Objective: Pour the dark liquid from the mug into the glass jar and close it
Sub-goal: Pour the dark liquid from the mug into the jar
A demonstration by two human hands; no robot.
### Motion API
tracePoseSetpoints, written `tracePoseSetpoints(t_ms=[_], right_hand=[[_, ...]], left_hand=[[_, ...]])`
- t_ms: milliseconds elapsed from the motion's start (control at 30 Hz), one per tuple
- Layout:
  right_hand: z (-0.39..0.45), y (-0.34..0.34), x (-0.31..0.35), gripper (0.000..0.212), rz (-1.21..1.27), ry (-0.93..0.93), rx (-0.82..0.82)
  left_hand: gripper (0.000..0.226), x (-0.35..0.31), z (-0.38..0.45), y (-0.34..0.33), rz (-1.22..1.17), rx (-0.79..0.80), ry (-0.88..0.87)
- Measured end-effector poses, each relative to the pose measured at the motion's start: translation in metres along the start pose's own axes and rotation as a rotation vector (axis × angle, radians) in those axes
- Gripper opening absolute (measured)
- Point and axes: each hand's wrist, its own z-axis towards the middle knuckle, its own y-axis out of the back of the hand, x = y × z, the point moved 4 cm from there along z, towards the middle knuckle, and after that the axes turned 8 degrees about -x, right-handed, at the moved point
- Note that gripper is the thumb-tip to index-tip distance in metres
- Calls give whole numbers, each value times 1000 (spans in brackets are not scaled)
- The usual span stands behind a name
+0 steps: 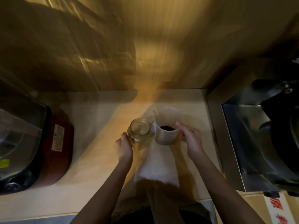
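A clear glass jar (139,134) stands open-mouthed on the pale counter, with nothing visible inside it. My left hand (123,147) grips its left side. Right beside it, touching or nearly touching, is a white mug (166,136) with dark liquid (166,127) low inside. My right hand (191,139) holds the mug at its right side, thumb on the rim. The mug looks lifted slightly and roughly upright. No lid for the jar is visible. The picture is blurred by motion.
A red and black appliance with a clear lid (32,146) fills the left of the counter (100,120). A metal stove surround (239,136) with a dark pan (284,139) is at the right. A white cloth or paper (157,167) lies under my arms. The wall rises behind.
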Motion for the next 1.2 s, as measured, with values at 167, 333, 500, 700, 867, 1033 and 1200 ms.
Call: tracePoseSetpoints(t_ms=[167, 333, 500, 700, 867, 1033, 1200], right_hand=[[7, 6, 26, 54, -75, 101, 98], [16, 7, 83, 41, -124, 268, 126], [18, 2, 142, 56, -197, 407, 163], [5, -18, 201, 61, -552, 755, 228], [-13, -36, 235, 61, -762, 941, 190], [-29, -52, 270, 57, -865, 1138, 199], [-44, -68, 285, 44, -1029, 1303, 151]], left_hand=[[41, -28, -2, -5, -64, 46, 20], [44, -69, -6, 0, -107, 167, -96], [51, -109, -21, 14, -53, 236, -231], [41, -147, -49, 38, 60, 296, -403], [45, -173, -66, 47, 109, 284, -523], [48, -192, -71, 44, 184, 241, -656], [47, -198, -78, 47, 114, 150, -674]])
